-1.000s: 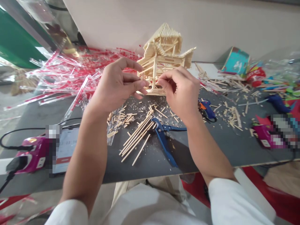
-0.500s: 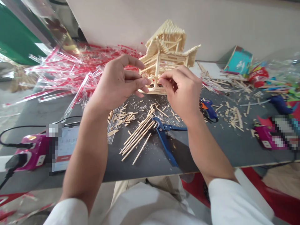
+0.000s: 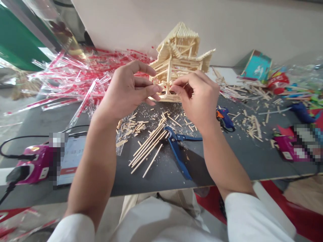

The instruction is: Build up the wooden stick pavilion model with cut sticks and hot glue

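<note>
Sticks: loose, lower centre.
Cutter: blue, right of the sticks.
Left hand: centre left; grip's forefinger spread, thumb near middle finger; any pinched piece cannot be told.
Right hand: centre right, slightly further right than half a second ago; grip curled, contents hidden.
House: stick-built, upper centre, behind the fingertips; unaltered, so the shift is judged minor readjustment.

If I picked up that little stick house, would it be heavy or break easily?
The stick house is probably light, since it's made of thin sticks with open gaps between. Its jutting roof edges look fragile and might snap if squeezed.
</note>
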Motion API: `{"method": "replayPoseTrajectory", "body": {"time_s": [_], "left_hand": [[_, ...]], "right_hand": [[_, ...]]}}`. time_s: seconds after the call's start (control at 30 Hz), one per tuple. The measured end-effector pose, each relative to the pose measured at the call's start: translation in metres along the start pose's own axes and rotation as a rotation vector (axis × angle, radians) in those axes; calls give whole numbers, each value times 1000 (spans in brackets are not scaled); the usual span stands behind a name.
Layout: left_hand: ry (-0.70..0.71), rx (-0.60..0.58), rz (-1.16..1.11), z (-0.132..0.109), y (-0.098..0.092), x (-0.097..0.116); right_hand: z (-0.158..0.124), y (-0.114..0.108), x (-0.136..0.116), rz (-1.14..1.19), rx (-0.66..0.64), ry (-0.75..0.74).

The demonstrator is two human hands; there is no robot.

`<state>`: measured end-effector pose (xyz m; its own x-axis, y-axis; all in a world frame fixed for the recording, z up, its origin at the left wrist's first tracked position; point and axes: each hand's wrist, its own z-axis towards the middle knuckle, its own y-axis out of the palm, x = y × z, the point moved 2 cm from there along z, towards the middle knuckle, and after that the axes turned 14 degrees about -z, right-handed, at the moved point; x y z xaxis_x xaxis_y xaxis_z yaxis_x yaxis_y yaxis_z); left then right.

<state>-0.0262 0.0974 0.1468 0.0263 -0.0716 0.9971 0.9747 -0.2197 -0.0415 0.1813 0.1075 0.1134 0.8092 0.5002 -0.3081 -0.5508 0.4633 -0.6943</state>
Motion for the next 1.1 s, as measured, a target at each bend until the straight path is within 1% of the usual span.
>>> {"method": "replayPoseTrajectory", "body": {"time_s": [0.5, 0.67, 0.77, 0.9, 1.1], "left_hand": [[5, 1, 3, 2, 0, -3], [71, -5, -31, 6, -1, -10], [103, -7, -50, 7, -2, -13], [102, -3, -47, 8, -2, -12], [68, 18, -43, 8, -2, -11]], "right_hand": [[-1, 8, 2, -15, 38, 22], [0, 9, 4, 20, 74, 6], [1, 5, 5, 50, 51, -7], [3, 0, 4, 75, 8, -8], [3, 3, 2, 51, 25, -9]]}}
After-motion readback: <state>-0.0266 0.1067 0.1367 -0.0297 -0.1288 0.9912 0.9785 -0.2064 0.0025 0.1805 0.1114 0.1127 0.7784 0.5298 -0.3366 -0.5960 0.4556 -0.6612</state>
